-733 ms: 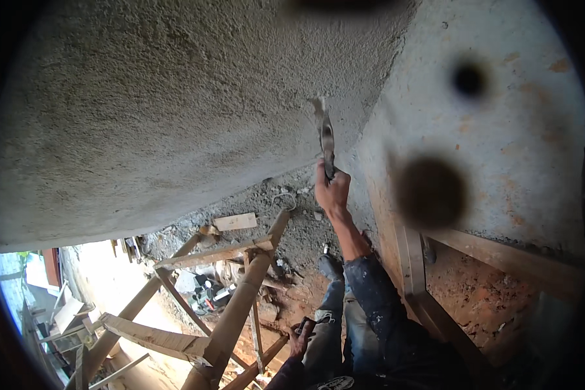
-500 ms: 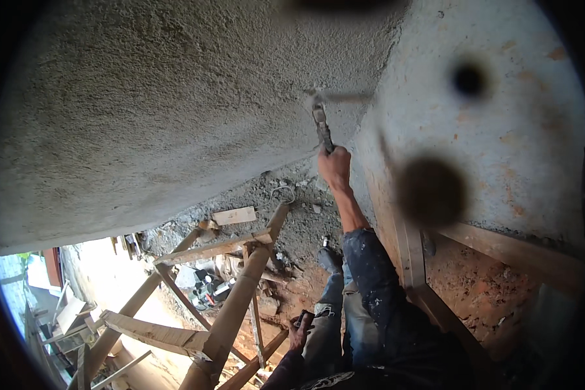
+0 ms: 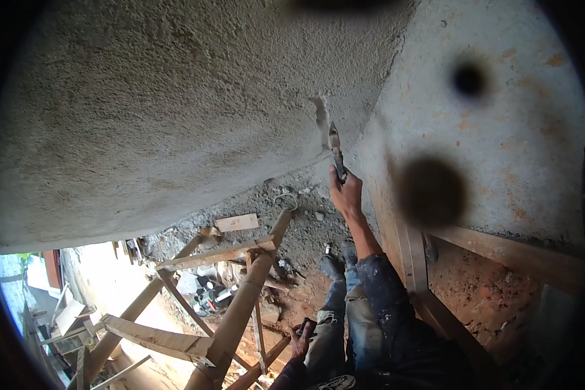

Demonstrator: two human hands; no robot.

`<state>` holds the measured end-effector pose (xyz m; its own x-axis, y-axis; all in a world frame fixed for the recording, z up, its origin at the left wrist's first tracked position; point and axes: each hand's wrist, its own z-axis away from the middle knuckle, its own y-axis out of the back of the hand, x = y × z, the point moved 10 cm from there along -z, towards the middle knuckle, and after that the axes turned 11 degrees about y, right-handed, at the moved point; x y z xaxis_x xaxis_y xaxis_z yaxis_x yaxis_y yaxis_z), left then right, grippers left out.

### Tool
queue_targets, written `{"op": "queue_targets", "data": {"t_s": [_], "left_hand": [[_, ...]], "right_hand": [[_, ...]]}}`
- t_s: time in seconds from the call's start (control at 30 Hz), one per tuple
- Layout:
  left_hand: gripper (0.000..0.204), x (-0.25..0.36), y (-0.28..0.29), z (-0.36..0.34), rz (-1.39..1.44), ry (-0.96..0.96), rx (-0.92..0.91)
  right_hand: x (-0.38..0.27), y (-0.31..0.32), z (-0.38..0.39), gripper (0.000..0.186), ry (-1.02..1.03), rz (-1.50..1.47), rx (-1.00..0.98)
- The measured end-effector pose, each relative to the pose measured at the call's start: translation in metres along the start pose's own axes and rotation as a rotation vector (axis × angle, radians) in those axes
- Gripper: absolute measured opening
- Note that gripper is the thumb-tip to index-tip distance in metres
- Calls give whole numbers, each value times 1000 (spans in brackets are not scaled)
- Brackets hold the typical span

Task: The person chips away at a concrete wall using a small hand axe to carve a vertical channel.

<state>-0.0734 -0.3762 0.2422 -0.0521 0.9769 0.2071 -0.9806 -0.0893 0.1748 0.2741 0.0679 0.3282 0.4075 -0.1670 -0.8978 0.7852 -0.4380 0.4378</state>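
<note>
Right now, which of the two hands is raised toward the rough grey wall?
The right hand, stretched out and gripping a slim trowel-like tool. The left hand is low beside the left leg, holding a dark object, unclear what.

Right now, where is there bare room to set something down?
The reddish ground at right, bordered by the wooden post and wooden beam, looks mostly bare. Left of the left hand it's crowded: pole frame, clutter between its bars.
</note>
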Motion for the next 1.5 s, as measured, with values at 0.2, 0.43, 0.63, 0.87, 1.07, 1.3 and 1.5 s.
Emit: {"op": "queue_targets", "data": {"t_s": [0.2, 0.43, 0.63, 0.87, 1.07, 1.3, 1.5], "left_hand": [[76, 2, -2, 1, -44, 3, -4], [71, -3, -12, 2, -36, 28, -37], [65, 10, 0, -1, -23, -22, -8], [71, 11, -17, 6, -39, 12, 13], [71, 0, -24, 9, -21, 8, -23], [69, 5, -20, 17, -3, 17, 10], [68, 9, -40, 13, -42, -15, -19]], "right_hand": [[-86, 49, -20, 31, 247, -276, 92], [-73, 69, -36, 36, 633, -678, 607], [-15, 23, -26, 44, 10, -280, 187], [18, -18, -57, 44, -60, -33, -49], [-19, 17, -45, 45, 130, -834, 257], [10, 2, -46, 38, -49, -22, -39], [-10, 36, -51, 48, 408, -621, 510]]}}
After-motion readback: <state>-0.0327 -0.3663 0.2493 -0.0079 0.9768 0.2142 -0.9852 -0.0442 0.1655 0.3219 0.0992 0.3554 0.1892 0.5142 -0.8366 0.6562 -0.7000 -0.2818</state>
